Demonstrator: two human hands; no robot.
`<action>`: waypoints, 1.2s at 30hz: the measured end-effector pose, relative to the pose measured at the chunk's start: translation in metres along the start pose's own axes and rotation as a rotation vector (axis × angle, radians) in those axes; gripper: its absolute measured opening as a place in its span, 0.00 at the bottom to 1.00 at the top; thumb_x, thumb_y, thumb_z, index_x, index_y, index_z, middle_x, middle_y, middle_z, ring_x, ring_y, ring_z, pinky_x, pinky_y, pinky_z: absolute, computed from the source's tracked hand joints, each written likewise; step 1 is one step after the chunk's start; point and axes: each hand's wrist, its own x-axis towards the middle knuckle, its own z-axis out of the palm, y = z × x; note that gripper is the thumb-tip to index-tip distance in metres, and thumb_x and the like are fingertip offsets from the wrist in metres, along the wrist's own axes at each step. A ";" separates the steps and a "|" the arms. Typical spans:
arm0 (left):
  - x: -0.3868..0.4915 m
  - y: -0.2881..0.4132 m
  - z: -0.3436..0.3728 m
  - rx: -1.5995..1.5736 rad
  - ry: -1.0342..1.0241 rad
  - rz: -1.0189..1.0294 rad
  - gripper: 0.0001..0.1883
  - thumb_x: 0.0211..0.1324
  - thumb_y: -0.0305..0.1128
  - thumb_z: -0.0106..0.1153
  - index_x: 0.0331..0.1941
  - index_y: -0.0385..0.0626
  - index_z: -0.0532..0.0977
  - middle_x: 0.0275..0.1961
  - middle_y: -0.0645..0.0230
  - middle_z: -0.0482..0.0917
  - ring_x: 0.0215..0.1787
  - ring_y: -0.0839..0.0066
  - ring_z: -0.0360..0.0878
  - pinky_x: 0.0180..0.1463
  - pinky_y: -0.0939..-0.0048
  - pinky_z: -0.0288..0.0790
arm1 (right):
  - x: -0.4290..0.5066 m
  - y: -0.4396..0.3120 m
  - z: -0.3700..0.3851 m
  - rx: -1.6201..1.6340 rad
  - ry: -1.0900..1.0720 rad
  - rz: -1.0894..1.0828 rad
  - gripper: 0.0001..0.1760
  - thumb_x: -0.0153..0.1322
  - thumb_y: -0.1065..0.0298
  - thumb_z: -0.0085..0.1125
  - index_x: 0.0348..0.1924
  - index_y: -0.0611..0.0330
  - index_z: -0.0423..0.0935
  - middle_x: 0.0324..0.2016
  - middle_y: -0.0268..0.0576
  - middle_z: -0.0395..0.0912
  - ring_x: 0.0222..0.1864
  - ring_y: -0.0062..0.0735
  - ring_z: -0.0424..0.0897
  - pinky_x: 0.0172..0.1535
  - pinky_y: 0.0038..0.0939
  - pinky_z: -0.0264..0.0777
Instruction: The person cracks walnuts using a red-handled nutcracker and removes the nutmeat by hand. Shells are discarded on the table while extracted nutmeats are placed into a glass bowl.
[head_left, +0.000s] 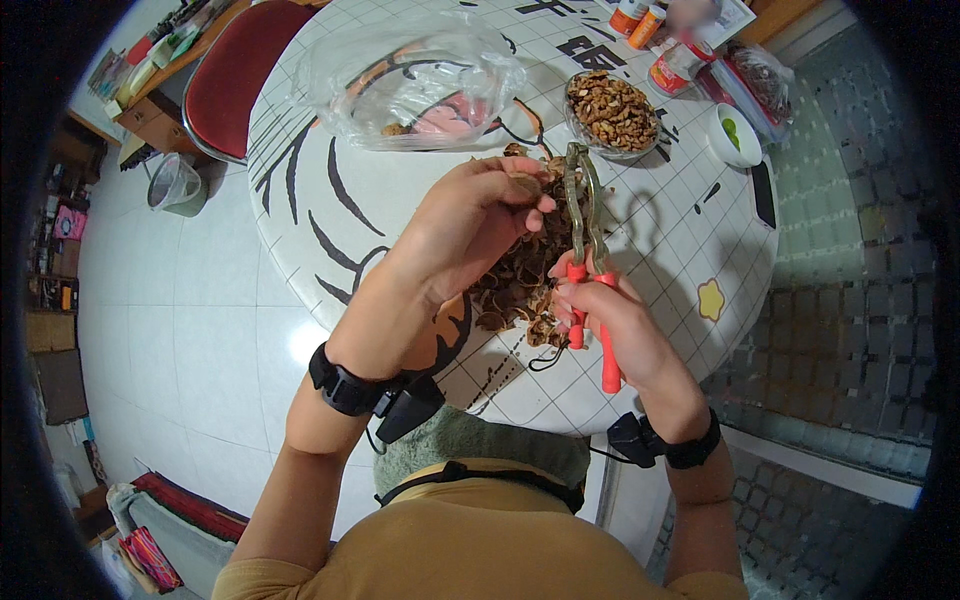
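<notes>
My left hand (495, 199) pinches a brown walnut piece (523, 187) between thumb and fingers; whether it is whole or half a shell I cannot tell. My right hand (611, 307) is closed around the red handles of a metal nutcracker (592, 210), whose hinged end points away from me. Both hands are above a heap of broken walnut shells (510, 281) on the round table. Just beyond the nutcracker's hinge stands a clear bowl (574, 135) full of walnut kernels (613, 112). A clear plastic bag (420, 82) lies behind my left hand, with a walnut (395, 130) at its near edge.
On the right of the patterned table (679, 255) are a white bowl (733, 135) with something green inside, a dark phone (763, 193) and a red-lidded jar (675, 69). Orange containers (646, 26) stand farther back. A red chair (240, 71) and a lined bin (178, 185) are at the left.
</notes>
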 end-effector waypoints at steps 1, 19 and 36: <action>-0.004 0.002 0.002 0.072 -0.003 -0.002 0.15 0.65 0.34 0.49 0.46 0.33 0.70 0.36 0.63 0.76 0.36 0.76 0.75 0.40 0.77 0.70 | 0.000 0.000 0.000 -0.034 0.026 -0.009 0.13 0.68 0.62 0.53 0.41 0.57 0.65 0.29 0.34 0.66 0.27 0.18 0.67 0.29 0.22 0.62; -0.009 0.002 0.007 0.386 0.002 0.175 0.16 0.58 0.26 0.58 0.50 0.35 0.70 0.40 0.65 0.78 0.38 0.76 0.80 0.42 0.78 0.75 | 0.003 0.000 0.016 -0.406 0.229 -0.239 0.16 0.68 0.64 0.54 0.43 0.60 0.61 0.29 0.43 0.69 0.31 0.35 0.72 0.37 0.36 0.67; -0.007 -0.002 0.000 0.281 -0.045 0.197 0.16 0.56 0.27 0.61 0.47 0.36 0.71 0.40 0.65 0.77 0.39 0.78 0.78 0.45 0.76 0.75 | 0.004 -0.007 0.023 -0.611 0.284 -0.240 0.17 0.69 0.62 0.52 0.42 0.66 0.62 0.31 0.52 0.73 0.33 0.48 0.75 0.38 0.42 0.68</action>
